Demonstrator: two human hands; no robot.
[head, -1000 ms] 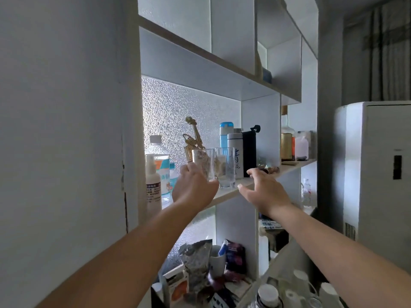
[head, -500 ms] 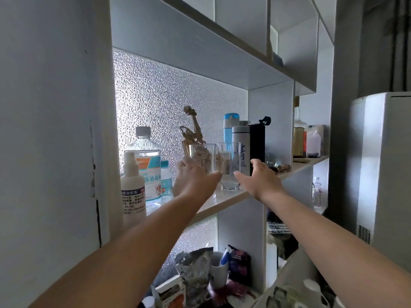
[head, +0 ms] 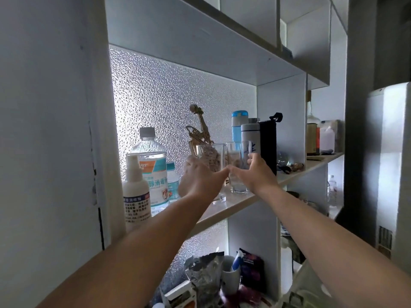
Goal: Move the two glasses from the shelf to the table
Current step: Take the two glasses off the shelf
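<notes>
2 hands reach 2 glasses on the shelf (head: 224, 211).

The left hand (head: 200, 180) wraps around the left glass (head: 210, 160), thumb stretched to the right across its front and fingers curled behind its left side, so it is grasping that glass. The right hand (head: 253, 174) cups the right glass (head: 238, 165), thumb across the front and fingers along its right side; whether this grip has fully closed cannot be told. The 2 thumb tips nearly meet between the glasses. Both glasses stand upright, side by side, near the shelf's front edge. Toward the shelf's left end stand a white spray bottle (head: 135, 185) and a large clear bottle (head: 153, 165). Behind the glasses is a wooden figure (head: 200, 130); near the right end stand a blue bottle (head: 238, 125), a white flask (head: 250, 134) and a black flask (head: 268, 141).
</notes>
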